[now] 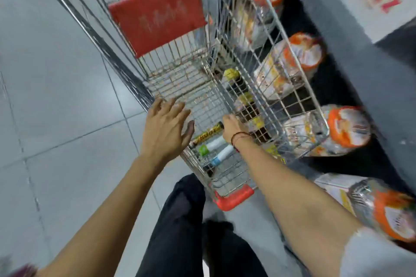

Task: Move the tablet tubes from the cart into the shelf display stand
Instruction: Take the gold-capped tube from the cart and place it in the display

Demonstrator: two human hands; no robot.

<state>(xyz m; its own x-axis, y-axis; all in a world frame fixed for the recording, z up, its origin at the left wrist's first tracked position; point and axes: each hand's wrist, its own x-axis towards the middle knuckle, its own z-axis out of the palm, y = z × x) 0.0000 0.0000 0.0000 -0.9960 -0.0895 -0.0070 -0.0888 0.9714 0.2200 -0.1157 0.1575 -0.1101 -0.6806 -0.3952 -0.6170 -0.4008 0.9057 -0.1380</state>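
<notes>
A wire shopping cart (186, 87) stands in front of me with three tablet tubes on its floor at the near end. The yellow-and-black tube (206, 135) lies farthest, and my right hand (233, 129) reaches into the cart with its fingers closed around that tube's far end. A white tube with a green cap (212, 145) and a white tube with a blue band (221, 155) lie beside it, just below my wrist. My left hand (167, 129) hovers over the cart's left rim, fingers spread, holding nothing. The view is blurred.
A red flap (157, 20) hangs inside the cart's far end. Right of the cart, a low dark shelf holds several orange-capped clear packs (299, 58). Yellow-lidded items (231, 75) show through the cart's right wall. Grey tiled floor (56, 96) lies to the left.
</notes>
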